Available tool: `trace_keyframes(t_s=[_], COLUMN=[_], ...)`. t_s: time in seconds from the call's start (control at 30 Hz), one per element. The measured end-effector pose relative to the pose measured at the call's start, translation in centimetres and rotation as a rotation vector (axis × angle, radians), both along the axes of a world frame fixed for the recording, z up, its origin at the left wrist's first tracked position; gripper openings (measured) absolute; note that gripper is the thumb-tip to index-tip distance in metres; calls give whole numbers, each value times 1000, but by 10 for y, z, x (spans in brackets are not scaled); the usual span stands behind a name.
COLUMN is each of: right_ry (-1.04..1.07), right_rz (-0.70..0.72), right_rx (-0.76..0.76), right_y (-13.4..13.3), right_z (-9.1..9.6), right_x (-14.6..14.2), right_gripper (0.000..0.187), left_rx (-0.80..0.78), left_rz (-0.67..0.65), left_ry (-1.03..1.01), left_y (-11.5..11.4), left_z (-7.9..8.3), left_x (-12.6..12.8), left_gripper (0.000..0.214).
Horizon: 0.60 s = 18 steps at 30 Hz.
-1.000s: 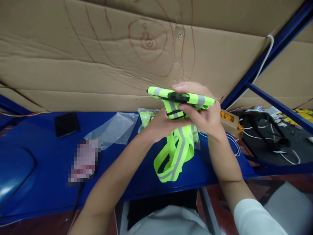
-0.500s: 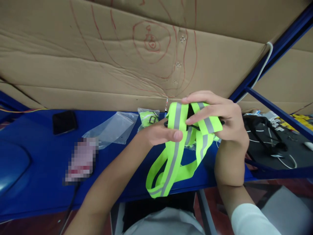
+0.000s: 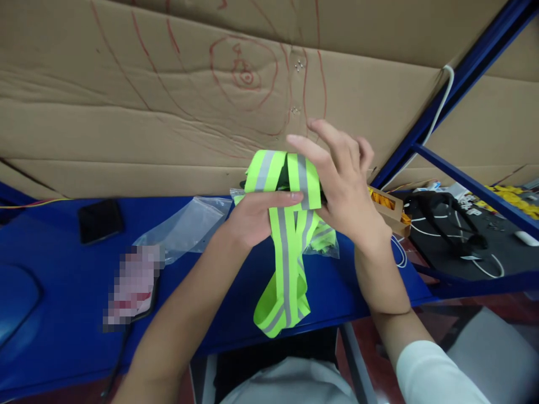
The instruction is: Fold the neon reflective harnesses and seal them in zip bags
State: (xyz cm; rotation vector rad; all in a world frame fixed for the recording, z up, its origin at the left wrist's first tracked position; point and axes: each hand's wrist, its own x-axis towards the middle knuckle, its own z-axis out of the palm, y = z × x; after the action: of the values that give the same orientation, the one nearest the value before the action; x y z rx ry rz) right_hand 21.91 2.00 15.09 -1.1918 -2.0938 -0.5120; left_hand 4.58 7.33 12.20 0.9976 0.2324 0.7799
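Observation:
I hold a neon yellow-green reflective strap harness with grey stripes up over the blue table. My left hand is closed on the folded upper part, thumb lying across the bands. My right hand grips the same fold from the right, thumb underneath and fingers stretched over the top. A black buckle shows between the bands at the top. The loops hang down to the table's front edge.
Clear plastic bags lie behind my left hand, one with another yellow-green strap inside. A black phone lies at the left. A cardboard wall stands behind. A brown box with orange pieces and black and white cables sit right.
The straps have been gathered from spread loops into one narrower hanging bundle. Both hands rose slightly, and my right fingers have lifted and stretched over the top fold.

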Motion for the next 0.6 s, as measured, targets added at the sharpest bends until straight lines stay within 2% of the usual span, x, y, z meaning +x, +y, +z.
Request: trace_keyframes(t_s=[0.07,0.13,0.2,0.33,0.4,0.5,0.6], right_ry=[30,84,222,484,495,459,450], right_rz=[167,377,474,388,375,373,329], right_rx=[-151,-332,-417,-498,-546,-574,-515], right_y=[0,2,5,12,13,10,5], right_z=[3,5,6,2,1,1,2], right_x=[6,16,24,25,19,10,4], right_gripper=[71,87,90,64,54,47,43], left_rx=[10,11,19,142,182,157,123], left_rz=[29,33,19,-38,-71,-133,-124], left_ry=[-33,-27,24,93,139,204,134], left_y=[0,3,5,8,7,8,12], left_z=[2,3,2,-4,-6,-10,-15], left_x=[-2,-4,-6,-8,-8,-7,-2], left_gripper=[29,28,30,32,30,33,34])
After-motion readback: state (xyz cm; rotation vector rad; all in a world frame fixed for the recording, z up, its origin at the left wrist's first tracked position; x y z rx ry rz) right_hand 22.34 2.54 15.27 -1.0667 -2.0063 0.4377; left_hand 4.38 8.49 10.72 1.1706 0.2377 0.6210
